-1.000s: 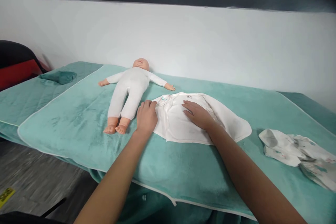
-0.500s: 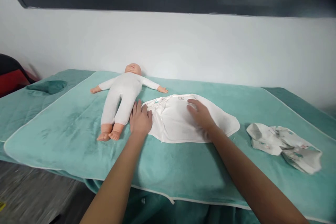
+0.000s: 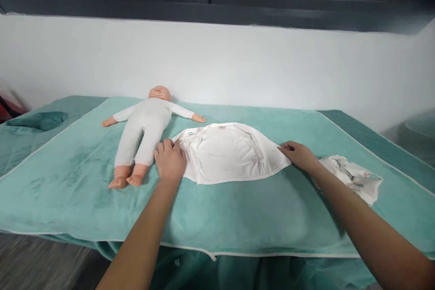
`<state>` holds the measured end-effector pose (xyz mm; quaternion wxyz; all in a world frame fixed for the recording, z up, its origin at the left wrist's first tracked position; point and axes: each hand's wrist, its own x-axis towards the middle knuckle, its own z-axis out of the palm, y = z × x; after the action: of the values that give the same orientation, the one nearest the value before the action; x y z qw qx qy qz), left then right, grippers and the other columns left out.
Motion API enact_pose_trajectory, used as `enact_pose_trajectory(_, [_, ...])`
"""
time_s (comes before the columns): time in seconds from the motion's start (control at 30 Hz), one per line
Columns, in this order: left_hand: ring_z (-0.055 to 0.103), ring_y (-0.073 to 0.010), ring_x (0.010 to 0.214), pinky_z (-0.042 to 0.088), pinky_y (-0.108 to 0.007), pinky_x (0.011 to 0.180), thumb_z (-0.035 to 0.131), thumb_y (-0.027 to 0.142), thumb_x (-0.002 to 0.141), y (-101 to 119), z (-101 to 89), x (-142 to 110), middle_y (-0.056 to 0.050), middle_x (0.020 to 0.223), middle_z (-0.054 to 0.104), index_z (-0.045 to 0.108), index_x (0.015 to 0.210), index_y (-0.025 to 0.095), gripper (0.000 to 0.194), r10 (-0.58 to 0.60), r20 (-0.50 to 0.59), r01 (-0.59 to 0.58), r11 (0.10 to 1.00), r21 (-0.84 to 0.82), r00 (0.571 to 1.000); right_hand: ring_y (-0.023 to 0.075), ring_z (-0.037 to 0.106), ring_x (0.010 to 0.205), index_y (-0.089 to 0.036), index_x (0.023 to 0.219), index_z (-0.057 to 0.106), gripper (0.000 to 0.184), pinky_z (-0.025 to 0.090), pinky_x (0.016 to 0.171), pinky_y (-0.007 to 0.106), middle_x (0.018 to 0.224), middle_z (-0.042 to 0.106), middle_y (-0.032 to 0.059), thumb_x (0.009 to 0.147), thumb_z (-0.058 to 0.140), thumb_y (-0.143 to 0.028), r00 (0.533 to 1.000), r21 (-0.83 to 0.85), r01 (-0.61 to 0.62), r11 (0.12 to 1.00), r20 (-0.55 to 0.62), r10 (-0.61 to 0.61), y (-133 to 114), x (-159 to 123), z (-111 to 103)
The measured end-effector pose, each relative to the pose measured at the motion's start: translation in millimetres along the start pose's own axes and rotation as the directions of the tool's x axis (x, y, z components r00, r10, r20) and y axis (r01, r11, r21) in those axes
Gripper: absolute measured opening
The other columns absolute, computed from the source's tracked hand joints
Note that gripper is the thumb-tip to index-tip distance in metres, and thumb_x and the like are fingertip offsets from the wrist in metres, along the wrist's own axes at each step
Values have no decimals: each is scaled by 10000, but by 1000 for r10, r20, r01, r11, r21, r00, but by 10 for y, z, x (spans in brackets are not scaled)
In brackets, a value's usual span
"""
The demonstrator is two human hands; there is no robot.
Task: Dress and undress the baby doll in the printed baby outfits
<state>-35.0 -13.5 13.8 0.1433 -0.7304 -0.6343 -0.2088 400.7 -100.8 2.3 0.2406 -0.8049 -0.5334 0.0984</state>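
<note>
Left hand (image 3: 170,161) and right hand (image 3: 299,156) flatten white garment (image 3: 231,152).

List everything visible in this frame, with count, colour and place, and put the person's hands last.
baby doll: one, in a white suit, lying on its back at the far left of the towel.
white garment: one, spread flat at the middle of the towel.
patterned cloth: one, white with a faint print, crumpled at the right.
towel: one, teal with white edging, covering the table.
folded cloth: one, dark teal, far left.
wall: white, behind the table.
window frame: dark, along the top.
left hand: flat on the garment's left edge.
right hand: at the garment's right tip.
</note>
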Motion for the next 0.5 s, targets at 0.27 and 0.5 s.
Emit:
enact_pose_trajectory(0.27, [454,-355,1334,414,-530,1024,373,262,963,-7,87,30,-193,1448,515,597,1341,169,449,-2,36,5,997,-72,999,197,571,609,-209,731,623,325,465,548,313,610,605,31,789,615,-528,969,486,-11,874,-212,130,-26,292,-51])
enact_pose_trajectory(0.5, [321,-397,1443,418,-608,1037,370,349,978,3,111,41,-178,1622,280,476,1451,174,515,-11,47,14,997,-73,999,203,564,688,-201,793,635,238,478,640,334,681,617,32,773,634,-439,947,367,18,930,-304,102,41,735,-57])
